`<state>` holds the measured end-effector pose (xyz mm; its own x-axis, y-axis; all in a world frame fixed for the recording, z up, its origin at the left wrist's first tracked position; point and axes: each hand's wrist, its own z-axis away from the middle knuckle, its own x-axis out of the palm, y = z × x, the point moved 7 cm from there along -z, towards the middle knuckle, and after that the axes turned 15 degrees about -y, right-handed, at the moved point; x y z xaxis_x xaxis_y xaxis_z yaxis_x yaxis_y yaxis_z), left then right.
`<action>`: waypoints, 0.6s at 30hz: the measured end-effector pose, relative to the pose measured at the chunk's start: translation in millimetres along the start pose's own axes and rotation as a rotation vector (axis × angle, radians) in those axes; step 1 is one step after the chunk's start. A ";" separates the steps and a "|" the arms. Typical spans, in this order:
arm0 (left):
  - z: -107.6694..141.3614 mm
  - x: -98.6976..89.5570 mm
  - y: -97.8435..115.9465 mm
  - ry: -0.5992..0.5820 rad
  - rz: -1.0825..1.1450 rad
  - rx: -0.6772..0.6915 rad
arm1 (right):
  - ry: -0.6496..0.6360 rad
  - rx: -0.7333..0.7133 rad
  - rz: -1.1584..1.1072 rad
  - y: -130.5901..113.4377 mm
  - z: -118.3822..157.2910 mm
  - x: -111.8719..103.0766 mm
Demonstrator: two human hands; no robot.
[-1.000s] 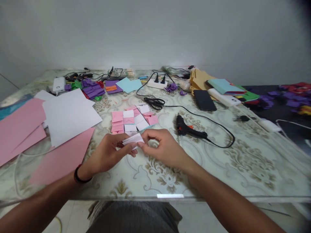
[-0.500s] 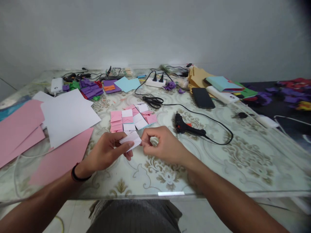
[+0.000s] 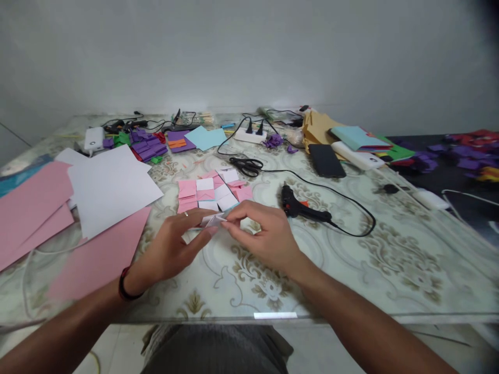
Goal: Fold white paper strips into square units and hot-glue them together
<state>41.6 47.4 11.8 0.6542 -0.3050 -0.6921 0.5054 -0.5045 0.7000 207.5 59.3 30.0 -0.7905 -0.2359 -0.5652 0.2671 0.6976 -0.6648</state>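
The left hand (image 3: 171,246) and the right hand (image 3: 267,236) pinch a small folded white paper piece (image 3: 212,221) between thumbs and fingers, above the patterned, glossy tabletop (image 3: 331,285). Just beyond them lie folded pink and white paper squares (image 3: 205,195). Farther out sit black-handled scissors (image 3: 246,165), with a black glue gun (image 3: 300,205) to the right and a large white paper sheet (image 3: 113,189) over flat pink paper sheets (image 3: 105,254) at left.
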 end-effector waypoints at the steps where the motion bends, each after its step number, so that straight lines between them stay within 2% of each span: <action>1: 1.5 -2.8 4.1 0.043 -0.033 0.048 | 0.019 -0.072 0.035 -5.4 1.3 -1.0; 3: 5.1 -7.5 9.7 0.117 -0.074 0.123 | 0.044 -0.191 0.086 -14.6 4.0 -1.7; 6: 8.1 -7.8 11.4 0.133 -0.097 0.161 | 0.063 -0.263 0.125 -22.0 6.4 -2.1; 18: 7.1 -0.7 27.7 0.095 -0.210 0.257 | 0.092 -0.253 0.059 -24.3 6.8 1.0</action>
<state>51.1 27.9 30.4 0.6067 -0.1026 -0.7883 0.4843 -0.7386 0.4689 203.9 37.5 42.3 -0.8278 -0.1353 -0.5444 0.1771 0.8578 -0.4825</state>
